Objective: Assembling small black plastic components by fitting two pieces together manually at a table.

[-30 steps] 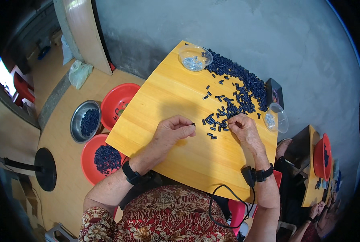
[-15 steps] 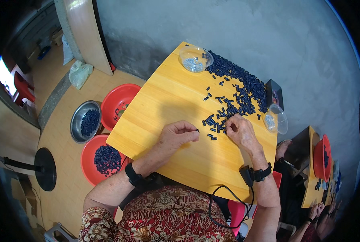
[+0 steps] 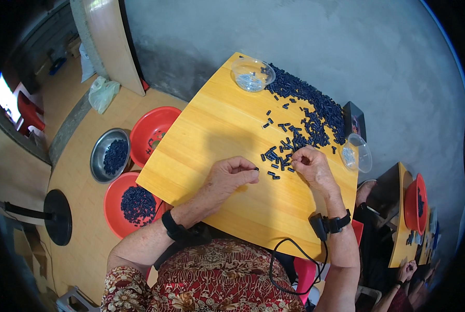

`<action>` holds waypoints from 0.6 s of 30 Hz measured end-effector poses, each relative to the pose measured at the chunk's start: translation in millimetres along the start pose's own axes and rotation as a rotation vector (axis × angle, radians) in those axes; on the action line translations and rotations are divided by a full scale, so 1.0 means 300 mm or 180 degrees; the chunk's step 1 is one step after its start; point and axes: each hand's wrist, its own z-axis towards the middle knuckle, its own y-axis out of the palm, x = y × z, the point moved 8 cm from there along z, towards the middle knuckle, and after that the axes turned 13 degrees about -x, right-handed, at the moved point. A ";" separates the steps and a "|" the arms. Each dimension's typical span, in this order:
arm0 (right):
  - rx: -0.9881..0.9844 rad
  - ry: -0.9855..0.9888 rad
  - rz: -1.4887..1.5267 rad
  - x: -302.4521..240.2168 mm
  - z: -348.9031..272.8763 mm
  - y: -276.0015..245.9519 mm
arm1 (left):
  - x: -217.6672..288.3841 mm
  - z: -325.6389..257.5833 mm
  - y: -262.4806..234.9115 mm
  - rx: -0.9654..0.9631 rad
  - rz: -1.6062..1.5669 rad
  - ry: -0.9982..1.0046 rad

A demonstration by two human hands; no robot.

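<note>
On a yellow wooden table (image 3: 217, 130) lies a pile of small dark blue cylindrical pieces (image 3: 315, 112), spread from the far edge toward me. My left hand (image 3: 231, 175) rests on the table with one small dark piece pinched at its fingertips. My right hand (image 3: 309, 165) sits at the near edge of the scattered pieces with its fingers curled over a few of them; whether it grips one I cannot tell.
Two clear bowls stand on the table, one at the far edge (image 3: 252, 74), one at the right (image 3: 358, 153). On the floor to the left are two red basins (image 3: 151, 132) (image 3: 131, 203) and a metal bowl (image 3: 109, 153) holding dark pieces. Another person (image 3: 406, 273) works at lower right.
My left hand has slid right across the table toward the scattered pieces and now pinches one. My right hand has stayed at the pile's edge.
</note>
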 end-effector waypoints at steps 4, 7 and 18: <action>0.0052 -0.0187 -0.0666 -0.041 0.009 0.012 | 0.003 -0.003 0.000 -0.0011 0.0017 0.0020; 0.0126 -0.0168 -0.1025 -0.055 0.007 0.017 | 0.003 -0.002 -0.001 -0.0048 0.0028 0.0018; 0.0119 -0.1288 -0.0550 -0.482 -0.143 0.045 | 0.042 0.018 0.085 -0.0126 -0.0481 0.0352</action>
